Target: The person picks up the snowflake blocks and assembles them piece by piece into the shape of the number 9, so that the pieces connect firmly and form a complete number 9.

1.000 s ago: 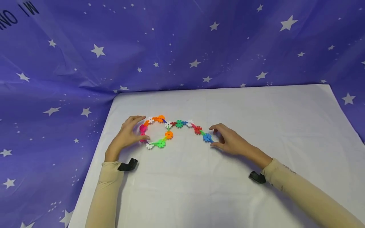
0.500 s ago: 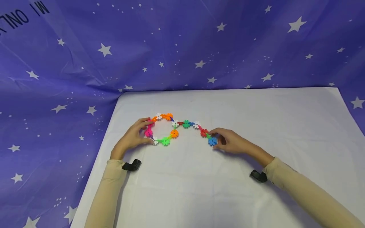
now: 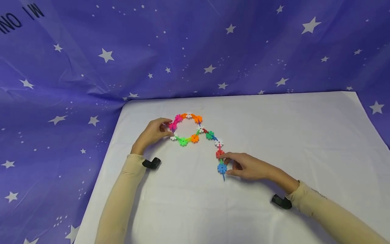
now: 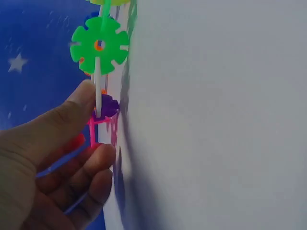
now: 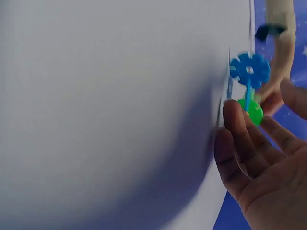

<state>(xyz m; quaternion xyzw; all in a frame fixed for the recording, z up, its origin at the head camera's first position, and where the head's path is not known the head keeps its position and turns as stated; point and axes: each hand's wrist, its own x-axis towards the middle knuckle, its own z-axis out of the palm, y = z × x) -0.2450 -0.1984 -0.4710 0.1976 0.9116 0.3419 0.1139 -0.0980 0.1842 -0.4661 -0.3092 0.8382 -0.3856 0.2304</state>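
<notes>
Flower-shaped interlocking plastic discs form a ring [image 3: 183, 141] with a tail running from its right side toward the near edge. My left hand [image 3: 153, 131] holds the ring's left side, thumb at a white disc [image 3: 174, 137] and fingers by a pink one [image 3: 173, 126]. In the left wrist view, the thumb tip lies against that white disc, below a green disc [image 4: 100, 45]. My right hand [image 3: 251, 167] is at the tail's end, index fingertip at a red disc [image 3: 220, 154] and thumb beside a blue disc [image 3: 222, 168]. In the right wrist view, its thumb stands apart from the fingers.
A white cloth covers the table [image 3: 289, 135]. Behind it and on the left hangs a purple star-patterned backdrop [image 3: 195, 47]. Black wrist devices [image 3: 151, 163] sit at both sleeve cuffs.
The ring has shifted right and away with my left hand. The tail has swung from pointing right to pointing toward the near edge, my right hand moving nearer along with it.
</notes>
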